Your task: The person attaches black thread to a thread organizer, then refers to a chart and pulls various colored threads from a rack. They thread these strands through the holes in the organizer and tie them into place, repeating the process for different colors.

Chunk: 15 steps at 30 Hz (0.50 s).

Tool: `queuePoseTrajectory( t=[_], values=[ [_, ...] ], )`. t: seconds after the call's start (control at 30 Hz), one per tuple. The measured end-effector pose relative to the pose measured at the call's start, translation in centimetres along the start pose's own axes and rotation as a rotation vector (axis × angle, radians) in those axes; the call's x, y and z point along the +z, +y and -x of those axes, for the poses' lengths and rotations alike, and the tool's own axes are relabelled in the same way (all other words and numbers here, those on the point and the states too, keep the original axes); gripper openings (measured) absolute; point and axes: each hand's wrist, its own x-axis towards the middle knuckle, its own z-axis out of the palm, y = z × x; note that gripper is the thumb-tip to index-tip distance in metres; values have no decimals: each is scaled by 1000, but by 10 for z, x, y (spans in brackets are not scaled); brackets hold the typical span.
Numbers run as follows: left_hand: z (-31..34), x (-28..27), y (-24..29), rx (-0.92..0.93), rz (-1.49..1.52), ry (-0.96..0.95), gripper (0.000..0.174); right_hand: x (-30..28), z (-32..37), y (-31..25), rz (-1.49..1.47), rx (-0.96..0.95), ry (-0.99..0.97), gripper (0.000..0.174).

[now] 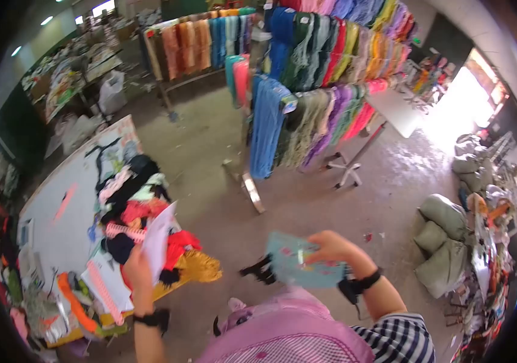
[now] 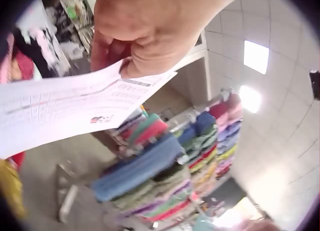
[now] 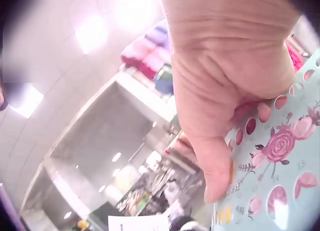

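Observation:
My left hand (image 1: 139, 271) pinches a white printed paper sheet (image 1: 159, 236) by its edge, above the cluttered table. In the left wrist view, the thumb of the left hand (image 2: 150, 31) lies over the printed sheet (image 2: 55, 108), which shows lines of text and a small picture. My right hand (image 1: 334, 248) grips a light-blue card (image 1: 298, 275) in front of the body. Close up in the right wrist view, the right hand (image 3: 230, 76) has its thumb along the edge of the card (image 3: 295, 166), which bears pink roses, numbers and a row of round holes.
The table (image 1: 47, 212) at left carries piled cloth (image 1: 140, 187), an orange strip (image 1: 76, 301) and papers. Ahead stands a rack of coloured yarn skeins (image 1: 325, 121), with a white wheeled table (image 1: 397, 112) behind it. Stuffed sacks (image 1: 443, 266) sit at right.

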Motion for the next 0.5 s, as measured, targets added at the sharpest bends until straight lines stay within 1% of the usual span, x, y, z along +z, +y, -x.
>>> queuePoseTrajectory(
  t=[0.03, 0.07, 0.1, 0.17, 0.2, 0.27, 0.3, 0.37, 0.43, 0.5],
  values=[
    [-9, 9, 41, -90, -11, -94, 17, -11, 10, 33, 41, -48, 143, 35],
    [-19, 9, 92, -43, 29, -193, 18, -24, 26, 57, -106, -36, 210, 34],
    [-26, 29, 115, 43, 162, -228, 22, -38, 45, 78, -255, -15, 286, 33],
    [-37, 60, 181, 43, 524, -352, 22, -55, 80, 120, -661, -8, 456, 29],
    [-40, 75, 212, 55, 519, -360, 22, -63, 95, 146, -675, -7, 463, 29],
    [-42, 109, 277, -179, 1094, -618, 21, -81, 127, 195, -895, -70, 657, 25],
    [-43, 120, 306, -161, 1098, -638, 21, -87, 140, 214, -904, -68, 682, 25],
    [-42, 138, 373, -228, 1184, -782, 19, -101, 167, 253, -1024, -71, 839, 22],
    [-38, 164, 427, -205, 1198, -852, 21, -119, 190, 285, -1048, -53, 915, 21],
    [-34, 187, 478, -198, 1267, -905, 21, -139, 206, 314, -1091, -35, 1089, 19]
  ],
)
